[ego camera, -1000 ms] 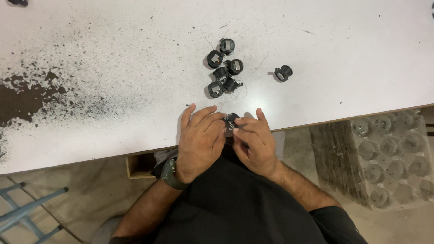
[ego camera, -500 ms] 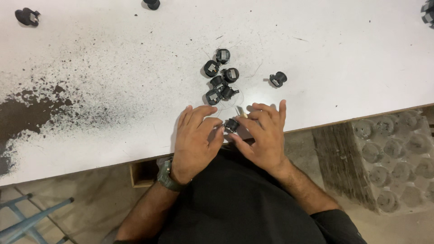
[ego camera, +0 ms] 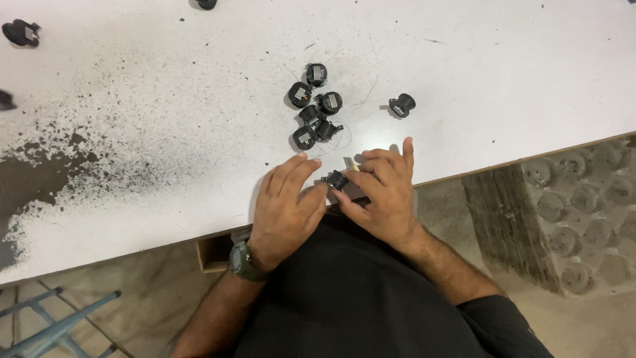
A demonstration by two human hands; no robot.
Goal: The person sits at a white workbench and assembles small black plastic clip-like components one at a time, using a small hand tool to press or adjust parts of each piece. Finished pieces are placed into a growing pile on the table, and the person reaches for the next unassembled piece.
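Fingers (ego camera: 311, 192) of both hands pinch small black part (ego camera: 338, 179) between them.

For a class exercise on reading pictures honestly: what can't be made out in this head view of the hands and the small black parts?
- Small black part: mostly hidden by fingers of left hand and right hand.
- Black piece: cut by left edge.
- Cluster of black parts: details too small.
- Pale piece: kind unclear.
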